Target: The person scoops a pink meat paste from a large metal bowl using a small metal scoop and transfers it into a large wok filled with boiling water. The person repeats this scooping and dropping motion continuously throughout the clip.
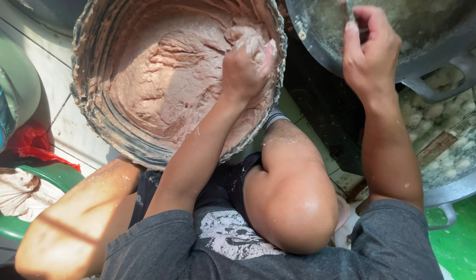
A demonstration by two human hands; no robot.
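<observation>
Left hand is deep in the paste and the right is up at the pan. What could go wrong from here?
1. The left hand squeezes a lump of pink paste near the basin rim; some may drop over the edge onto the knee.
2. The basin sits between the knees at the body's edge; a hard push might tip or slide it.
3. The right hand holds something thin, hard to make out, over the dark pan; its grip looks pinched and could slip.

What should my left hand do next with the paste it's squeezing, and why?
Probably squeeze the lump up out of the fist. The left hand is closed around pinkish paste over the big basin, and the right hand waits at the dark pan, pinching what looks like a small utensil, though I can't make it out clearly. The pot nearby already holds pale balls.
</observation>
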